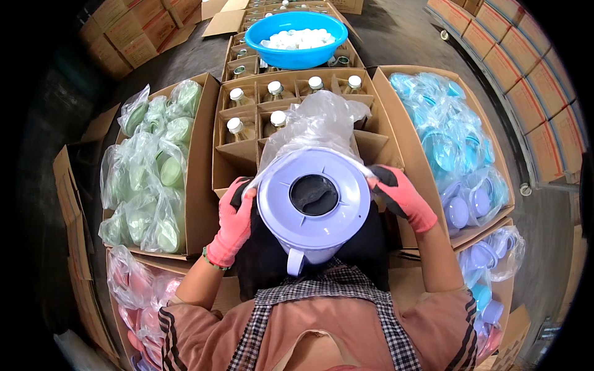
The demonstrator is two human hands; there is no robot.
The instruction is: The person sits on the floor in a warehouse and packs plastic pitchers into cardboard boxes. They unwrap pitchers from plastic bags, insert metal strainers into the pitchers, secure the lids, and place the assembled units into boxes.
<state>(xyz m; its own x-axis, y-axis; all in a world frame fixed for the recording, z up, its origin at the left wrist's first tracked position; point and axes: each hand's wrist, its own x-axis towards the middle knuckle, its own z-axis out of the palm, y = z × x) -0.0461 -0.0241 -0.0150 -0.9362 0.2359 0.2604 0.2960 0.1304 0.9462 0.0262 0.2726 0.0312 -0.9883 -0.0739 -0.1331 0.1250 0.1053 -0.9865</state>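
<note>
A lilac lidded jug (pixel 312 238) with a black round insert (pixel 314 195) in its lid is held close in front of my body, its handle (pixel 296 262) pointing toward me. A clear plastic bag (pixel 315 127) lies bunched behind the jug and its edge runs around both sides of the lid. My left hand (pixel 232 224), in a pink glove with dark fingertips, pinches the bag's edge at the jug's left. On the other side my right hand (pixel 405 196), gloved the same way, grips the bag's edge. The jug's underside is hidden.
Ahead stands a divided carton (pixel 218 142) of white-capped bottles (pixel 276 89). Behind it a blue basin (pixel 297 59) holds white caps. Cartons with bagged green (pixel 148 173), turquoise (pixel 442 123) and pink (pixel 145 297) plastic ware surround me. Stacked boxes (pixel 520 68) line the right.
</note>
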